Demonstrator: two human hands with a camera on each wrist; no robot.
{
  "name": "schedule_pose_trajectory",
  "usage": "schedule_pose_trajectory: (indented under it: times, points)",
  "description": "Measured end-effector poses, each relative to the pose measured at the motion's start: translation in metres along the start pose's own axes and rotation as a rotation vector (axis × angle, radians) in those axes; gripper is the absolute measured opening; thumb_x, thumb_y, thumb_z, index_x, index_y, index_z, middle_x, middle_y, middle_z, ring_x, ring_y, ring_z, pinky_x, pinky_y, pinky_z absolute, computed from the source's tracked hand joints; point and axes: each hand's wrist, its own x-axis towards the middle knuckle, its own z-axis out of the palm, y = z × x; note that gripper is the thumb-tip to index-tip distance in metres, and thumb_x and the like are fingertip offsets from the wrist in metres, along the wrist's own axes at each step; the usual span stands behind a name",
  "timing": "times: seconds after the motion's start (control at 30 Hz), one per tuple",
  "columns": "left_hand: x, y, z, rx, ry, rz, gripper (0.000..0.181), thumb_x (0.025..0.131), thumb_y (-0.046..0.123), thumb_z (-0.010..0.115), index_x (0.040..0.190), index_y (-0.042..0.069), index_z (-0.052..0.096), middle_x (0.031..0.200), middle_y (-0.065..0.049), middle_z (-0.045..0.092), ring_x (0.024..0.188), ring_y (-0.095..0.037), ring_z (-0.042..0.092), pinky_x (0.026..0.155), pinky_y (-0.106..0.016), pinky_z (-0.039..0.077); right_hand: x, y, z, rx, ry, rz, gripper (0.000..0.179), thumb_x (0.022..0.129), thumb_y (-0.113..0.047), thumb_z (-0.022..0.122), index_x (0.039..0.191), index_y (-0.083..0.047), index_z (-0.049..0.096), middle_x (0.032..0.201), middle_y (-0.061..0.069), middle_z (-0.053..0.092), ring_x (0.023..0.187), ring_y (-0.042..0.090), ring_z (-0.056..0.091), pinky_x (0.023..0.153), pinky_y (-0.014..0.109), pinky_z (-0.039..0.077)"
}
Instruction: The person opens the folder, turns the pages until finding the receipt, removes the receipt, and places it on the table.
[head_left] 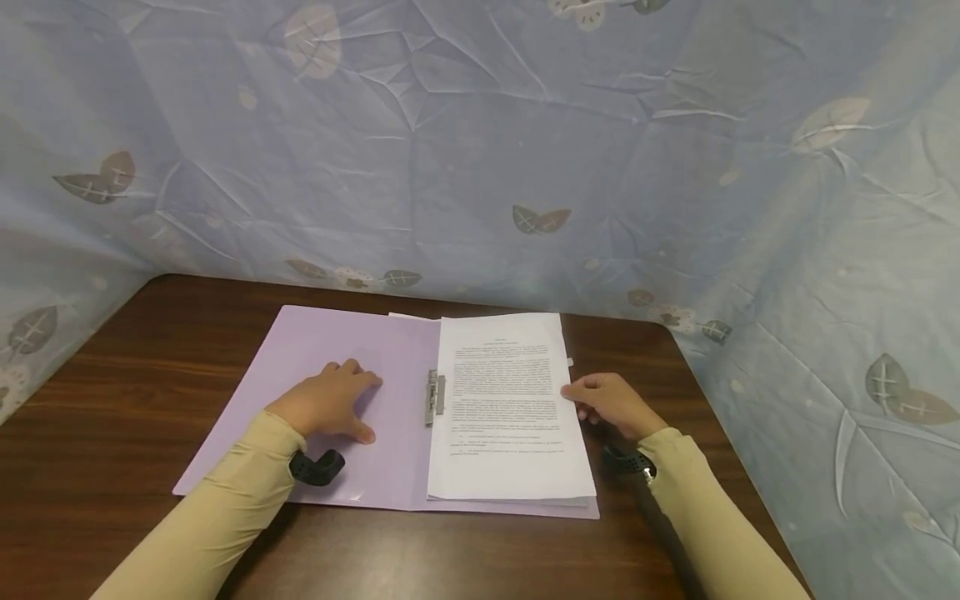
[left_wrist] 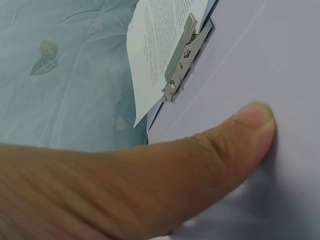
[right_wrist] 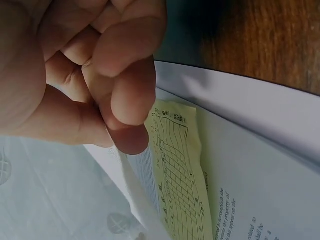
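A purple folder (head_left: 315, 333) lies spread open on the table, with a metal clip (head_left: 431, 398) near its spine. Printed sheets (head_left: 502, 467) are stacked on its right side. My right hand (head_left: 611, 402) pinches the right edge of the top sheet between thumb and fingertips and lifts it a little. Under that raised sheet, the right wrist view shows a yellow slip (right_wrist: 182, 170) with a drawn grid, on another printed page (right_wrist: 245, 165). With fingers spread, my left hand (head_left: 330, 404) rests on the folder's left cover and holds nothing.
Dark wooden table (head_left: 97, 400) surrounds the folder. A pale blue curtain (head_left: 480, 167) with leaf prints hangs behind and along the right side. A small white tab (head_left: 570, 362) sticks out past the stack's right edge. Dark bands (head_left: 317, 468) sit on both wrists.
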Motion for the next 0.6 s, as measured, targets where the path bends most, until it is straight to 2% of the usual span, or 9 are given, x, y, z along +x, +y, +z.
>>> schedule_pose_trajectory:
  times: [0.13, 0.23, 0.3, 0.4, 0.5, 0.6]
  points:
    - [0.0, -0.006, -0.003, -0.013, 0.005, 0.04, 0.079, 0.077, 0.04, 0.09, 0.14, 0.003, 0.061, 0.139, -0.026, 0.055, 0.129, -0.048, 0.05, 0.104, -0.064, 0.045, 0.0, 0.002, 0.0, 0.002, 0.006, 0.016, 0.029, 0.097, -0.026, 0.072, 0.108, 0.001, 0.075, 0.081, 0.007, 0.066, 0.072, 0.021, 0.06, 0.064, 0.031, 0.05]
    - [0.001, -0.009, -0.003, 0.003, 0.031, 0.064, 0.072, 0.078, 0.035, 0.09, 0.137, 0.003, 0.063, 0.139, -0.027, 0.056, 0.13, -0.05, 0.05, 0.106, -0.063, 0.044, -0.001, 0.007, -0.004, -0.001, 0.024, 0.023, 0.028, 0.097, -0.026, 0.072, 0.107, 0.001, 0.075, 0.078, 0.007, 0.065, 0.072, 0.02, 0.059, 0.064, 0.031, 0.05]
    - [0.002, -0.011, -0.003, 0.022, 0.056, 0.058, 0.072, 0.078, 0.034, 0.09, 0.137, 0.002, 0.063, 0.14, -0.029, 0.054, 0.133, -0.053, 0.046, 0.106, -0.066, 0.043, -0.001, 0.01, -0.007, -0.009, 0.034, 0.018, 0.029, 0.097, -0.026, 0.071, 0.108, 0.001, 0.074, 0.078, 0.007, 0.064, 0.072, 0.02, 0.059, 0.063, 0.031, 0.049]
    - [0.002, -0.014, -0.002, 0.028, 0.074, 0.017, 0.078, 0.077, 0.039, 0.09, 0.14, 0.003, 0.061, 0.144, -0.032, 0.05, 0.137, -0.058, 0.039, 0.105, -0.074, 0.038, -0.002, 0.015, -0.012, -0.023, 0.041, 0.016, 0.03, 0.098, -0.026, 0.071, 0.109, 0.001, 0.074, 0.078, 0.006, 0.064, 0.073, 0.02, 0.059, 0.063, 0.031, 0.049]
    - [0.002, -0.015, -0.001, 0.013, 0.059, -0.021, 0.083, 0.078, 0.045, 0.089, 0.144, 0.004, 0.058, 0.148, -0.033, 0.047, 0.139, -0.059, 0.037, 0.103, -0.08, 0.033, -0.003, 0.019, -0.016, -0.036, 0.038, 0.015, 0.031, 0.098, -0.027, 0.07, 0.109, 0.001, 0.074, 0.078, 0.006, 0.064, 0.074, 0.021, 0.059, 0.064, 0.031, 0.049]
    - [0.002, -0.015, -0.002, -0.014, 0.035, -0.022, 0.082, 0.078, 0.043, 0.089, 0.143, 0.004, 0.059, 0.147, -0.033, 0.049, 0.135, -0.058, 0.042, 0.104, -0.077, 0.036, -0.003, 0.023, -0.02, -0.05, 0.038, 0.019, 0.031, 0.098, -0.028, 0.071, 0.109, 0.001, 0.074, 0.078, 0.006, 0.065, 0.074, 0.021, 0.059, 0.064, 0.032, 0.05]
